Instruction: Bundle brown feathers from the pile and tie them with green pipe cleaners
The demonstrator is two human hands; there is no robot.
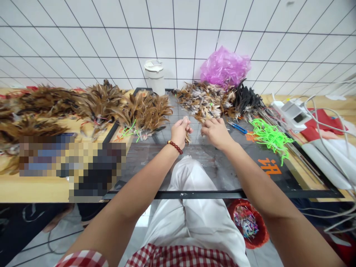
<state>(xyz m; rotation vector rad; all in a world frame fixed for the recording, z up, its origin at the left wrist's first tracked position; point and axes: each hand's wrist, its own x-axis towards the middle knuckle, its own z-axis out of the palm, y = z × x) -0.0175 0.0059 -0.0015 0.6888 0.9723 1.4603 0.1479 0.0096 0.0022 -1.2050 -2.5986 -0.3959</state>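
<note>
My left hand (180, 129), with a beaded bracelet at its wrist, is closed in a pinch over the dark tabletop. Brown feathers (188, 138) poke out below its fingers. To its right, my right hand (215, 130) has its fingers curled down at the near edge of a loose pile of brown and cream feathers (204, 100). Its fingertips are hidden, and what they hold, if anything, does not show. Left of my hands lies a thick heap of brown feathers (147, 109). Black feathers (246, 100) adjoin the loose pile.
Blue thread snips (238, 128) and bright green strings (269, 137) lie on the right. A white device (293, 113) with cables stands farther right. A white lidded container (155, 76) and a pink plastic bag (225, 66) are at the wall. Below the table sits a red bin (260, 241).
</note>
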